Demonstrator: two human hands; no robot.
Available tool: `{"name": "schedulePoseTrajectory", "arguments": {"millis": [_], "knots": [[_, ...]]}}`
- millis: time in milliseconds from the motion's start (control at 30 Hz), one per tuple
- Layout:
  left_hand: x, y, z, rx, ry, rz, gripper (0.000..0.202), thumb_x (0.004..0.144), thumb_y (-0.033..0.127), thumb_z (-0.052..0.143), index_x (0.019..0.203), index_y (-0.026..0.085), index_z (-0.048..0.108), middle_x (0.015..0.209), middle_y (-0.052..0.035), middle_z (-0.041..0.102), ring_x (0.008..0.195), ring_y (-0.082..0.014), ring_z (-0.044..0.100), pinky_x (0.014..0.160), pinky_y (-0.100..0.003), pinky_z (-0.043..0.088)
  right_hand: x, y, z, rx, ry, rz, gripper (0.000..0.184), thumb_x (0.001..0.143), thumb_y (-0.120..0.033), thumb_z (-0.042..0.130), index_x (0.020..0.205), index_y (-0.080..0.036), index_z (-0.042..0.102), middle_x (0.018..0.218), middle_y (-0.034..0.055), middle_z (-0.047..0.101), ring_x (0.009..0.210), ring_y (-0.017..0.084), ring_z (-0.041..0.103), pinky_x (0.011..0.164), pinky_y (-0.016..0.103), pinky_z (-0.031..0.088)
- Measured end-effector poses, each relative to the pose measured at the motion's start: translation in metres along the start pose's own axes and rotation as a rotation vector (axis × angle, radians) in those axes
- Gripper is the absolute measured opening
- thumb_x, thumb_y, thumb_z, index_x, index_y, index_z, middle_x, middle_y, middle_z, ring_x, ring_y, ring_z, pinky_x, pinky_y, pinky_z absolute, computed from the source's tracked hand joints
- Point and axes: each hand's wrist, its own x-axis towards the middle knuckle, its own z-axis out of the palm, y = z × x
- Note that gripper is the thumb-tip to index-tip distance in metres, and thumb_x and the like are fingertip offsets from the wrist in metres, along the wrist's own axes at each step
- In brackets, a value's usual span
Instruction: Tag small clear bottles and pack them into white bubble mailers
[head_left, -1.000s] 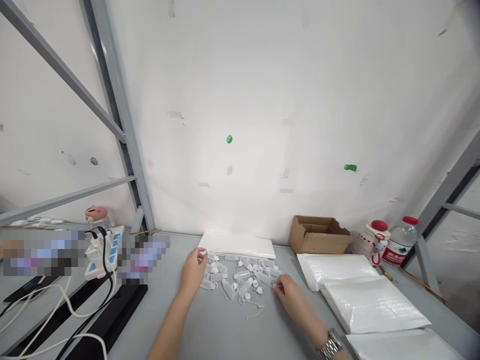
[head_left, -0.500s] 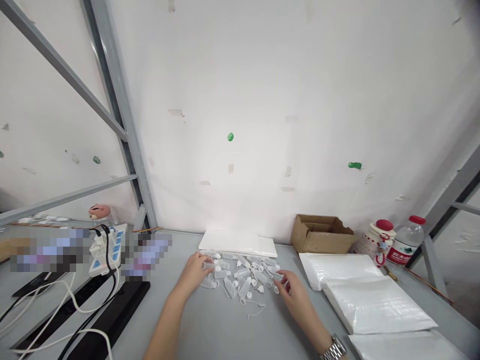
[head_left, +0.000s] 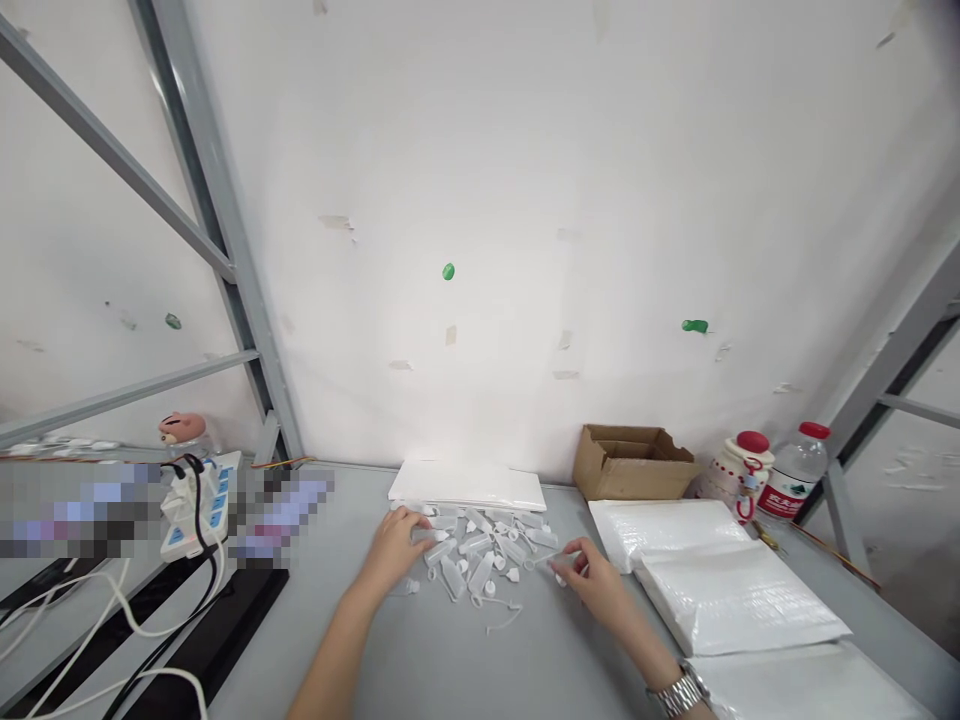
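Small translucent plastic squeeze bottles (head_left: 452, 578) lie heaped with white nozzle tips, caps (head_left: 513, 575) and thin ringed straps on the grey table. At the heap's left edge, my left hand (head_left: 397, 550) has thumb and fingers closed around a small squeeze bottle (head_left: 426, 535), its white tip pointing right. My right hand (head_left: 596, 582), with a metal watch on the wrist, is at the right edge. Its fingertips pinch a small clear piece that seems to be a cap with a ringed strap (head_left: 530, 565); the fingers partly hide it. One loose strap (head_left: 504, 605) lies in front of the heap.
Behind the heap lies a flat white board (head_left: 465, 484). An open cardboard box (head_left: 637, 470), white padded mailers (head_left: 739, 600), a jug (head_left: 731, 470) and a water bottle (head_left: 795, 475) stand right. Left are a power strip (head_left: 199, 510), cables and a black case (head_left: 217, 635).
The view has shifted slightly to the right. My right hand has drawn a little away from the heap with the small piece. My left hand has moved slightly toward the heap.
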Motion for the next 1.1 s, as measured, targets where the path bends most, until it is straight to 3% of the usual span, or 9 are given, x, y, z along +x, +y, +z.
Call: {"name": "schedulePoseTrajectory", "arguments": {"millis": [133,233,433,667,767,900,1000,1100], "knots": [[0.000,0.000,-0.001,0.067,-0.023,-0.016,0.016,0.061,0.033,0.062,0.075,0.025,0.066,0.085,-0.0028,0.063,0.090,-0.0241,0.054,0.081,-0.033,0.039,-0.003,0.001,0.000,0.026,-0.130,-0.032,0.009,0.065,-0.026,0.059,0.071,-0.024,0.053,0.054,-0.0068,0.052,0.051,0.013,0.051,0.047,0.021,0.036],[0.000,0.002,0.000,0.107,-0.035,-0.027,0.016,0.062,0.032,0.061,0.075,0.024,0.065,0.086,-0.0030,0.063,0.091,-0.0239,0.054,0.082,-0.033,0.038,-0.007,-0.004,0.009,-0.022,-0.091,-0.104,0.001,0.067,-0.021,0.054,0.067,-0.022,0.054,0.056,-0.0042,0.054,0.056,0.015,0.053,0.052,0.024,0.038],[0.000,0.004,0.000,0.075,0.059,-0.012,0.019,0.069,0.036,0.055,0.081,0.023,0.063,0.093,-0.0046,0.064,0.094,-0.0237,0.054,0.084,-0.033,0.038,-0.012,-0.016,0.029,-0.025,-0.058,-0.281,0.011,0.075,-0.021,0.049,0.080,-0.021,0.060,0.076,0.0021,0.059,0.069,0.018,0.056,0.066,0.029,0.044],[0.001,0.011,-0.005,0.082,0.067,0.046,0.020,0.073,0.035,0.051,0.083,0.022,0.062,0.090,-0.0054,0.065,0.093,-0.0234,0.056,0.083,-0.033,0.038,-0.009,-0.021,0.035,-0.103,0.035,-0.320,0.020,0.084,-0.028,0.041,0.093,-0.021,0.058,0.079,0.0030,0.057,0.067,0.017,0.054,0.069,0.032,0.045],[-0.014,0.016,-0.008,0.086,0.171,0.017,0.023,0.078,0.037,0.046,0.089,0.022,0.060,0.096,-0.0057,0.065,0.097,-0.0237,0.055,0.087,-0.036,0.035,-0.009,-0.019,0.033,-0.125,0.057,-0.344,0.021,0.085,-0.028,0.040,0.096,-0.022,0.057,0.080,0.0029,0.057,0.066,0.017,0.054,0.070,0.032,0.045],[-0.054,0.012,-0.001,0.154,0.339,-0.022,0.028,0.082,0.042,0.042,0.092,0.023,0.059,0.095,-0.0068,0.065,0.095,-0.0247,0.056,0.088,-0.039,0.034,-0.012,-0.017,0.027,-0.119,0.095,-0.351,0.022,0.085,-0.030,0.041,0.098,-0.023,0.058,0.080,0.0022,0.057,0.064,0.017,0.054,0.066,0.031,0.046],[-0.077,0.005,0.012,0.253,0.336,0.118,0.025,0.082,0.040,0.044,0.088,0.022,0.061,0.089,-0.0073,0.066,0.088,-0.0242,0.057,0.085,-0.039,0.035,-0.015,-0.022,0.027,-0.053,0.096,-0.355,0.022,0.085,-0.030,0.041,0.096,-0.023,0.059,0.080,0.0019,0.058,0.063,0.016,0.055,0.066,0.029,0.046],[-0.074,0.004,0.025,0.295,0.347,0.206,0.023,0.085,0.034,0.042,0.089,0.021,0.061,0.086,-0.0063,0.065,0.086,-0.0231,0.057,0.082,-0.039,0.037,-0.017,-0.035,0.034,0.043,0.030,-0.351,0.021,0.085,-0.031,0.043,0.093,-0.022,0.060,0.079,0.0021,0.057,0.065,0.015,0.055,0.067,0.028,0.046]]}}
